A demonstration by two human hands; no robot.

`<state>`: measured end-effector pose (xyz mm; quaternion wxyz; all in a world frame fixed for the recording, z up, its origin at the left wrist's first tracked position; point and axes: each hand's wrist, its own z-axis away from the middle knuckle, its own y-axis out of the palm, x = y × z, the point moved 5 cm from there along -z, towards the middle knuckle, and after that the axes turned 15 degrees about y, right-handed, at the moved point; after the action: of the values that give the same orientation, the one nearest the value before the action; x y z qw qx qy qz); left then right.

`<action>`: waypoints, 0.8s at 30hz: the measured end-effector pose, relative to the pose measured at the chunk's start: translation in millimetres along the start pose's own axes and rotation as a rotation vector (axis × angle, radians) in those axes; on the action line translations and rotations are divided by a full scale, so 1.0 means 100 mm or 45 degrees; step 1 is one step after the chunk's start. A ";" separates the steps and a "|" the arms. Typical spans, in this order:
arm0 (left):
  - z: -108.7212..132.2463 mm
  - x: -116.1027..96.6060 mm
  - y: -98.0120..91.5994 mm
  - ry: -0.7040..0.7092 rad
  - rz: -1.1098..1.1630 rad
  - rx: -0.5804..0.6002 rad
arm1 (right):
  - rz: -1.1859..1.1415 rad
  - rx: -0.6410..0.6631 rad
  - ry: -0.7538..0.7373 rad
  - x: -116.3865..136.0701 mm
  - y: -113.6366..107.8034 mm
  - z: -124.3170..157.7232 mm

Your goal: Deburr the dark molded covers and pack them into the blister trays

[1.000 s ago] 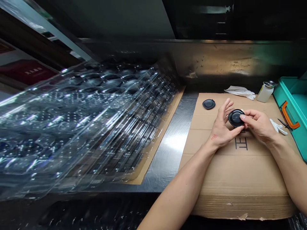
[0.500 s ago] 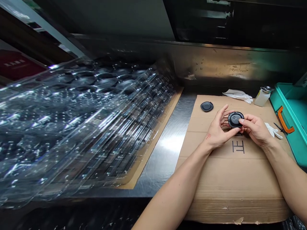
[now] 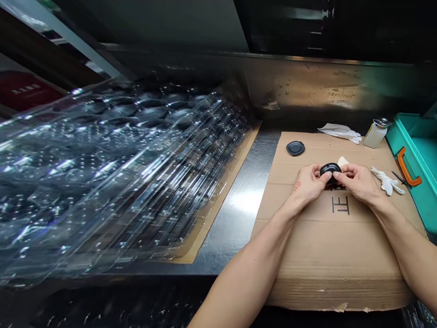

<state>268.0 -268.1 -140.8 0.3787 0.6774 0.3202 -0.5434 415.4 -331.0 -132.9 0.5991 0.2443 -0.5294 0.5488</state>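
Note:
Between my two hands is a small black rounded plastic part (image 3: 329,168), its glossy side showing. My left hand (image 3: 309,182) pinches its left side with thumb and fingers. On the opposite side, my right hand (image 3: 357,182) grips it the same way, both thumbs along the near edge. A pale cream-coloured piece (image 3: 342,161) shows just behind the right fingers; what it is I cannot make out. Farther back on the cardboard (image 3: 307,246) lies a similar black part (image 3: 295,148), flat and apart from my hands.
Stacked clear plastic trays (image 3: 143,168) fill the left. At the back right are a white glove (image 3: 339,132) and a bottle with a metal top (image 3: 376,133). Another white glove (image 3: 388,181) and black tweezers (image 3: 398,177) lie near a teal toolbox (image 3: 414,182) with an orange handle.
The black part in my hands has been turned, from its recessed face to its glossy rounded side. My right hand has closed in on its right edge. The cream-coloured piece has come into view.

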 end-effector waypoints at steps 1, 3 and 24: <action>0.01 -0.01 0.00 0.009 -0.005 -0.014 | 0.010 -0.011 -0.005 0.00 0.00 0.00; 0.00 0.00 -0.01 0.011 0.002 -0.021 | -0.018 -0.015 -0.003 -0.01 0.00 0.00; -0.10 0.09 -0.01 -0.070 0.614 0.170 | -0.065 0.104 -0.183 0.12 0.08 0.13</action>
<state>274.0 -258.4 -148.4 0.4604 0.7425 0.1022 -0.4756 400.8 -335.4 -119.9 0.5629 0.3206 -0.5418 0.5355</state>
